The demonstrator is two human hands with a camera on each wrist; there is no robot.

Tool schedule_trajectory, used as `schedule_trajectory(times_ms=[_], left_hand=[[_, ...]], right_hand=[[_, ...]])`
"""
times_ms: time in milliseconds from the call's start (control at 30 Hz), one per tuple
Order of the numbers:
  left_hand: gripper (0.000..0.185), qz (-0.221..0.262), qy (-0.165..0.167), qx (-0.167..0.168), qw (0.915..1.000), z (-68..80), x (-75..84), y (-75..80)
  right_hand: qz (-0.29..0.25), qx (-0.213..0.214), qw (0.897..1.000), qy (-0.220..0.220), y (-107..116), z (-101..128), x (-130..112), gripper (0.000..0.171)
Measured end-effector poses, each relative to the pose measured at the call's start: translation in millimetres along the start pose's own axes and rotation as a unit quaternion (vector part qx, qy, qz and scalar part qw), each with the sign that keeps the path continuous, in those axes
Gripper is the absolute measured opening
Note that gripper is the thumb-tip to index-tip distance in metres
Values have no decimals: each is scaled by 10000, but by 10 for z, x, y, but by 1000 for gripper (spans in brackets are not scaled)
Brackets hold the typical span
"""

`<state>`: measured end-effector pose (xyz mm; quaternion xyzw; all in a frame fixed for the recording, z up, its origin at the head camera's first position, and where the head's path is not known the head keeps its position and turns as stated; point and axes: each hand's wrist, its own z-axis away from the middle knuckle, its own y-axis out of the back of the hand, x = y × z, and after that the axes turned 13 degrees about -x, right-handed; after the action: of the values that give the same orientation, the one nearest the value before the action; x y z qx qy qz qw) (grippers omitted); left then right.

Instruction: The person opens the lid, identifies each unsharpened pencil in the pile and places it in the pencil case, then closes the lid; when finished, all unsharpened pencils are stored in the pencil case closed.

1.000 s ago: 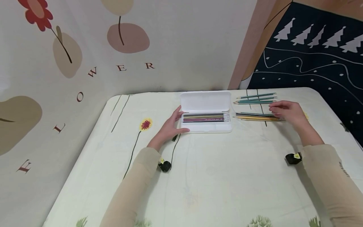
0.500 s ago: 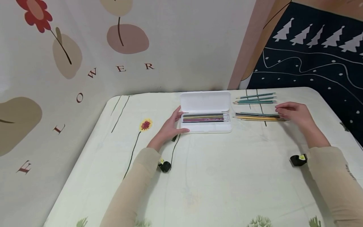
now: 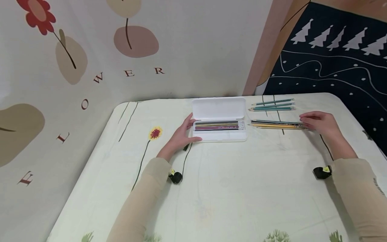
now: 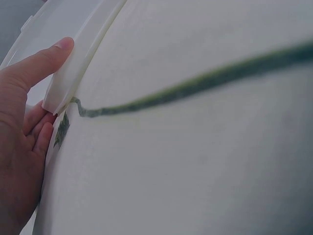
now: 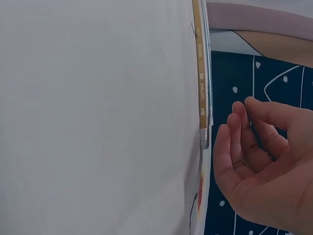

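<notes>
An open white pencil case lies at the far middle of the table with several dark, yellow and maroon pencils in its tray. My left hand grips its left end; in the left wrist view the thumb lies over the rim and the fingers tuck in at the corner. My right hand hovers at the eraser ends of a row of black and yellow pencils. Its fingers are loosely bent and hold nothing; a yellow pencil shows beside them in the right wrist view.
Several green pencils lie behind the black and yellow row. A flower-printed cloth covers the table. A printed curtain rises behind it, and a dark blue tree-patterned cloth hangs at the right.
My right hand has moved right and slightly toward me, from over the black and yellow pencils to their eraser ends. The left hand and the case have stayed in place.
</notes>
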<state>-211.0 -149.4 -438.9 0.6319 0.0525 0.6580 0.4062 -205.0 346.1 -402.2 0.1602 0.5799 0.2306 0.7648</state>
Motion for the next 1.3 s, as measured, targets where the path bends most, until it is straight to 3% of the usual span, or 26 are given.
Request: schedule_trajectory(times_ms=[200,333,600,833,1067,1300], left_hand=[[109,21,11,11,10000,2,-4,-4],[109,45,4,12,10000,7,-13,-6],[108,0,-24,32,10000,8,-28,-1],[108,-6,-11,48,10000,17,-23,6],[108,23,-24,23,10000,21,-1,5],[108,24,-28,-3,10000,1,-7,-2]], right_hand=[[-162,-70,9993,-336,-2,63,-19,42],[74,-81,9988,-484,0,56,-1,52],[683,-298,9946,-728,9,6,22,54],[1093,-404,9914,-592,-8,-61,51,49],[1206,-317,9907,-537,-1,-176,156,40],[1212,-438,9905,-483,29,-166,209,43]])
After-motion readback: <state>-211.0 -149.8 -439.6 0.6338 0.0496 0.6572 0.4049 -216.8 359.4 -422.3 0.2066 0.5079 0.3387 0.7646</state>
